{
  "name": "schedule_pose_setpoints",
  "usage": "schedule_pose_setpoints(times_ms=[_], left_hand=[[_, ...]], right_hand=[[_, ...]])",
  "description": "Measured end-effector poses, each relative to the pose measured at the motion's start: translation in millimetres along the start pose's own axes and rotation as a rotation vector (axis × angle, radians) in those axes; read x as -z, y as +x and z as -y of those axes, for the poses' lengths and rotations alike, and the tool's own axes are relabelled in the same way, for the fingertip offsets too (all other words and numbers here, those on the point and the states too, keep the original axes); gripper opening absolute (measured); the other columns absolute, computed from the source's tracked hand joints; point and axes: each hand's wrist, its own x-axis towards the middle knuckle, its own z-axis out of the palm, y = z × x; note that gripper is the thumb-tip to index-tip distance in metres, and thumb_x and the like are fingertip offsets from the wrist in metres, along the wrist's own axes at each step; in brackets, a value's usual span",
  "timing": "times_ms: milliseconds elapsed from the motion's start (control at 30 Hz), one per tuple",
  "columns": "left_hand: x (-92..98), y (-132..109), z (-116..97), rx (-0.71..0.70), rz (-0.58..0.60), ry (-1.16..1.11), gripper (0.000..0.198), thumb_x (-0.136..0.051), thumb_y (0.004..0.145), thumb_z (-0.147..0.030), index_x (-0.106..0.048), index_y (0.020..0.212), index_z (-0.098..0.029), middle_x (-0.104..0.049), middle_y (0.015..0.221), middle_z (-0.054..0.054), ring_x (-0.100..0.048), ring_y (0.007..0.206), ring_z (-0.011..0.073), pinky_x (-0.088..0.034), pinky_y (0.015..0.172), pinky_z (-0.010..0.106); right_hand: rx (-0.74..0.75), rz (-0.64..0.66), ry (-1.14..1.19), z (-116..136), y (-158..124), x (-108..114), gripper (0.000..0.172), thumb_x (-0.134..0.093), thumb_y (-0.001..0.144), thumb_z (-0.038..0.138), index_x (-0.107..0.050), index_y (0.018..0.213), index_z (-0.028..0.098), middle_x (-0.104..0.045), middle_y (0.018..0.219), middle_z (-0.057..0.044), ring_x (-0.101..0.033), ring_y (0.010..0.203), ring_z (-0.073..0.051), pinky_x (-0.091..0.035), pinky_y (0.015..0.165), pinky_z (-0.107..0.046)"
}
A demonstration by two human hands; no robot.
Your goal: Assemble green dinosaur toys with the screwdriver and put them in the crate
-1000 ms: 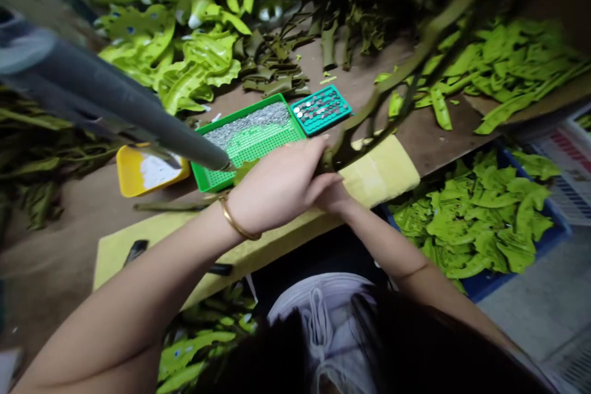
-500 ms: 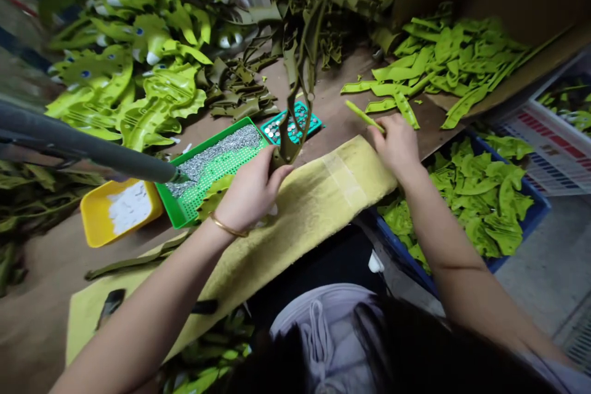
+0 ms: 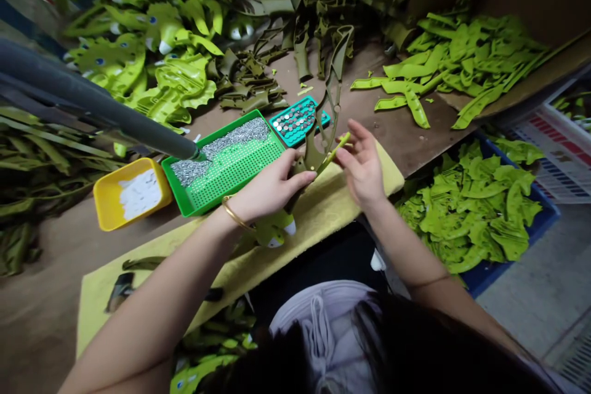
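Observation:
My left hand grips an olive-green plastic part that rises, long and forked, above the yellow mat. Below that hand shows a lime-green piece with white tips. My right hand pinches a thin lime-green strip, whose lower end lies close against the olive part beside my left fingertips. Whether the two parts touch cannot be made out.
Behind my left hand are a green tray of screws, a teal tray of metal discs and a yellow bowl. A grey tool slants in from the left. Lime strips lie right, above a blue crate.
My right hand has moved left with the lime strip, up to the olive part. The olive part leans further right in my left hand, and the white-tipped piece shows more.

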Motion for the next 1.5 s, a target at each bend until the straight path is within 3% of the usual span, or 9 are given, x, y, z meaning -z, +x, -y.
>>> schedule_pose_setpoints(times_ms=[100,233,333,500,667,867,1067,1233,1500], left_hand=[[-12.3,6.0,3.6,0.073,-0.026,-0.117,0.036,-0.053,0.088,-0.038,-0.052,0.116,-0.015,-0.069,0.104,0.009,-0.066,0.096,0.0225,-0.054,0.087,0.038],[-20.1,11.3,4.9,0.097,-0.060,-0.069,0.047,-0.052,0.088,-0.038,-0.053,0.125,-0.011,-0.064,0.127,0.014,-0.062,0.115,0.0251,-0.047,0.102,0.040],[-19.1,6.9,2.0,0.077,-0.102,0.025,0.052,-0.050,0.091,-0.037,-0.047,0.135,-0.011,-0.061,0.133,0.016,-0.060,0.120,0.0267,-0.045,0.105,0.042],[-17.8,-5.5,-0.6,0.074,-0.069,0.028,0.067,-0.053,0.091,-0.035,-0.028,0.149,-0.012,-0.070,0.116,0.016,-0.070,0.101,0.0287,-0.054,0.090,0.044],[-20.6,-8.2,8.7,-0.046,-0.051,0.020,0.067,-0.051,0.092,-0.037,-0.029,0.152,-0.016,-0.043,0.152,0.011,-0.044,0.139,0.0235,-0.037,0.115,0.039],[-20.8,-8.3,17.8,-0.050,-0.025,-0.018,0.067,-0.051,0.092,-0.035,-0.027,0.153,-0.019,-0.034,0.155,0.007,-0.035,0.144,0.0221,-0.028,0.120,0.043],[-15.3,-7.4,24.0,-0.044,0.027,-0.110,0.068,-0.050,0.092,-0.040,-0.030,0.152,-0.014,-0.031,0.156,0.006,-0.032,0.145,0.0188,-0.023,0.122,0.036],[-12.1,-6.6,23.1,-0.041,0.048,-0.129,0.068,-0.052,0.092,-0.039,-0.029,0.152,-0.018,-0.032,0.156,0.005,-0.035,0.144,0.0200,-0.026,0.121,0.039],[-15.4,-7.0,28.3,-0.099,0.082,-0.077,0.070,-0.051,0.092,-0.039,-0.025,0.154,-0.018,-0.027,0.158,0.005,-0.034,0.144,0.0201,-0.028,0.119,0.034]], right_hand=[[-0.188,-0.177,0.269,-25.1,-11.6,-24.7,0.031,-0.069,0.076,0.039,-0.060,0.104,0.029,-0.066,0.108,0.001,-0.064,0.097,-0.013,-0.052,0.093,-0.033],[-0.265,-0.317,0.311,-34.1,-8.8,-35.8,0.028,-0.063,0.078,0.043,-0.059,0.098,0.024,-0.069,0.105,-0.002,-0.066,0.098,-0.014,-0.052,0.095,-0.035],[-0.302,-0.241,0.367,-28.2,5.2,-26.0,0.025,-0.058,0.081,0.041,-0.059,0.100,0.024,-0.071,0.105,-0.001,-0.066,0.100,-0.015,-0.054,0.093,-0.036],[-0.400,-0.073,0.399,-23.2,23.5,-7.2,0.021,-0.063,0.080,0.040,-0.061,0.093,0.023,-0.073,0.094,0.001,-0.067,0.098,-0.016,-0.056,0.091,-0.036],[-0.415,-0.057,0.425,-27.3,32.4,-2.0,0.025,-0.063,0.081,0.048,-0.062,0.093,0.026,-0.073,0.096,0.003,-0.067,0.096,-0.016,-0.057,0.088,-0.038],[-0.449,0.048,0.420,-26.3,32.1,1.7,0.028,-0.066,0.079,0.052,-0.063,0.091,0.026,-0.073,0.101,0.002,-0.065,0.104,-0.018,-0.058,0.089,-0.042],[-0.469,-0.013,0.455,-24.7,30.3,1.8,0.025,-0.068,0.079,0.048,-0.064,0.092,0.026,-0.072,0.094,0.003,-0.066,0.102,-0.017,-0.057,0.092,-0.042],[-0.498,-0.085,0.507,-18.0,30.0,-3.5,0.013,-0.068,0.081,0.036,-0.065,0.087,0.025,-0.071,0.088,0.005,-0.066,0.096,-0.012,-0.054,0.097,-0.035],[-0.473,-0.107,0.399,-13.9,28.8,-1.3,0.014,-0.065,0.082,0.039,-0.063,0.087,0.026,-0.071,0.089,0.003,-0.066,0.101,-0.015,-0.052,0.101,-0.041]])
